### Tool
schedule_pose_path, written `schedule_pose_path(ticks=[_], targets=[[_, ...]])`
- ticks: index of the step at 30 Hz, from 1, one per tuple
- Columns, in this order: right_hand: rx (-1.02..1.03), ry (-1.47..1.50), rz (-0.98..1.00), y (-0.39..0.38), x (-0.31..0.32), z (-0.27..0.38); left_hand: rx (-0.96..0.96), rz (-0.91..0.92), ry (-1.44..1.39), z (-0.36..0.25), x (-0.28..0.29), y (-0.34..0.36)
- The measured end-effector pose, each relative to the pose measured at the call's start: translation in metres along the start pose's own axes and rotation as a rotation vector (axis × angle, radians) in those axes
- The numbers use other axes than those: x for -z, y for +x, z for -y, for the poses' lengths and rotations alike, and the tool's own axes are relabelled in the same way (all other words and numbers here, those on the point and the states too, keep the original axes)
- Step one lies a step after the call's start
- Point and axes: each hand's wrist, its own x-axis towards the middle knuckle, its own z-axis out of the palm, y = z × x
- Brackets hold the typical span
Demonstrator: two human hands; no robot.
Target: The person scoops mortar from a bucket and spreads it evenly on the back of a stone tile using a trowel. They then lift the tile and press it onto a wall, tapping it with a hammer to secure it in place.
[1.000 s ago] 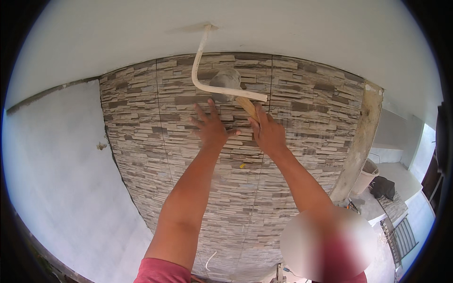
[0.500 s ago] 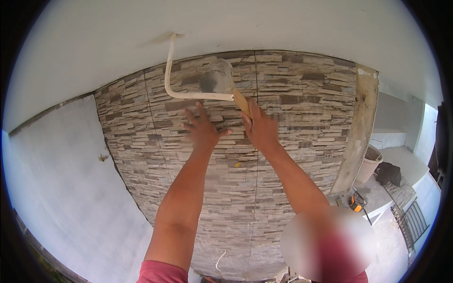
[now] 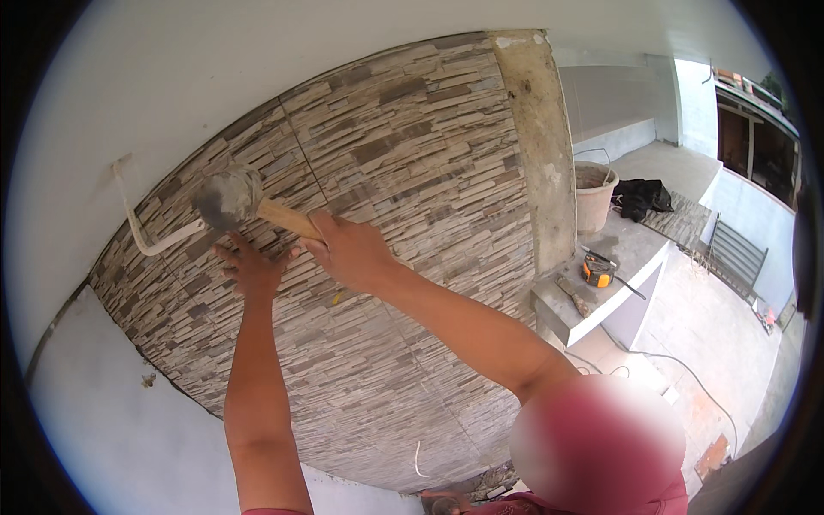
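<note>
My right hand (image 3: pixel 354 251) is closed around the wooden handle (image 3: pixel 290 219) of a mallet. The mallet's thick, dusty grey-black head (image 3: pixel 228 197) is in front of the upper part of a wall of stone-look tiles (image 3: pixel 403 189). Just below that head, my left hand (image 3: pixel 255 271) rests against the tiles with its fingers spread and holds nothing. A bent white conduit (image 3: pixel 142 233) comes out of the ceiling, and its free end stops beside the mallet head.
Right of the tiles runs a bare cement strip (image 3: pixel 541 146). Beyond it, a ledge (image 3: pixel 631 257) bears a bucket (image 3: pixel 595 193), a black cloth or bag (image 3: pixel 642 199) and an orange-black tape measure (image 3: pixel 598 269). A cable (image 3: pixel 687 369) trails over the floor. The ceiling (image 3: pixel 257 60) is close above.
My view has swung to the right, so the wall sits further left and more of the ledge shows. The mallet head has come nearer my left hand, which stays spread.
</note>
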Motion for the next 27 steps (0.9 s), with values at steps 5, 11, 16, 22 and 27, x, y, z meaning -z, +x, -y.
schedule_pose_path(ticks=[5,11,16,22,27], targets=[[-0.344,0.161,0.046,-0.177,0.048,-0.012,-0.201,-0.250,0.170,0.052,-0.041,0.052],[-1.031,-0.085,-0.120,-0.333,0.150,-0.058,-0.227,-0.313,0.236,0.054,-0.025,0.052],[-0.894,-0.539,-0.166,-0.317,0.279,-0.193,-0.280,-0.324,0.209,0.062,-0.032,0.056],[-1.271,-0.718,-0.102,-0.371,0.329,-0.309,-0.419,-0.264,0.190,0.067,-0.027,0.057],[-1.248,-0.790,-0.184,-0.414,0.335,-0.371,-0.373,-0.080,0.095,0.078,0.007,0.053]])
